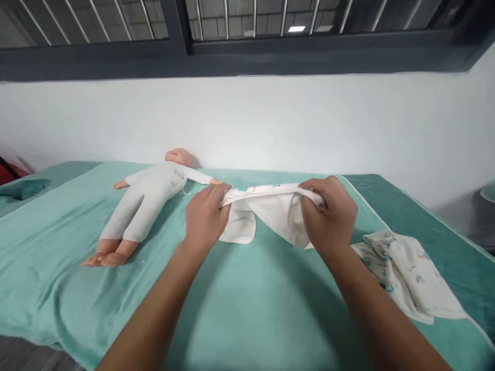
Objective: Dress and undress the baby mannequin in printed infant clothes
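A small white baby garment (278, 206) with a coloured print is stretched between my two hands above the green bed cover. My left hand (208, 212) pinches one end of its upper edge, and my right hand (329, 214) is closed on the other end. Loose folds hang below the taut edge; the garment's exact cut is hidden by them. Left of my hands a baby doll (154, 185) in a white cloth body lies on its back, its head toward the wall. Its outstretched hand lies close to my left fingers.
On the right lies a crumpled white printed baby garment (412, 273), beside my right forearm. The green cover (255, 309) spreads over the bed, with a darker green strip (433, 226) at the right. Behind stands a white wall (247, 123) under a barred window (266, 20).
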`<state>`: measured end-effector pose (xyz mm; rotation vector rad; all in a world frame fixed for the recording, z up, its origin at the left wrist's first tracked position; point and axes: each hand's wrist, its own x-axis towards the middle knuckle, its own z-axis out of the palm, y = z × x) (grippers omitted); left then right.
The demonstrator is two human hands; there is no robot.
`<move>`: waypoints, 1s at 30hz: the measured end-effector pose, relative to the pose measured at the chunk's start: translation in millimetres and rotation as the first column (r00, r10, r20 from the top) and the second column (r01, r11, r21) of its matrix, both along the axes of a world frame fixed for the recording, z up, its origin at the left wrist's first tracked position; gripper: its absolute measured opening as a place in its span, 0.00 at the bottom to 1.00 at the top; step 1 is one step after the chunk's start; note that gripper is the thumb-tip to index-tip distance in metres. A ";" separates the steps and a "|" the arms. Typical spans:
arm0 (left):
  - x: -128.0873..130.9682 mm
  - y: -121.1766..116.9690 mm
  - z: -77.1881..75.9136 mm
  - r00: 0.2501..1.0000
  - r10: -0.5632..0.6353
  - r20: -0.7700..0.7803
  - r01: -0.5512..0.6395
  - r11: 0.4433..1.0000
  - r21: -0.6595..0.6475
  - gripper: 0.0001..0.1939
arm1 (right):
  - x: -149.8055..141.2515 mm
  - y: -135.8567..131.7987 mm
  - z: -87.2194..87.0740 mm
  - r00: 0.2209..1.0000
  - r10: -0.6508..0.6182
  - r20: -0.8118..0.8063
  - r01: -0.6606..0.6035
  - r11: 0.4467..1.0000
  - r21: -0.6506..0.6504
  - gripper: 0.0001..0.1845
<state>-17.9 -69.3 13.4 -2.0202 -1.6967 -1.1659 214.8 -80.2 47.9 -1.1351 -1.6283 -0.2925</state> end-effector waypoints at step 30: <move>-31.7 -88.5 100.8 0.993 0.090 -0.081 -0.116 0.905 -0.410 0.12 | 72.2 -45.5 94.2 0.933 -0.034 0.359 0.266 0.737 -0.622 0.13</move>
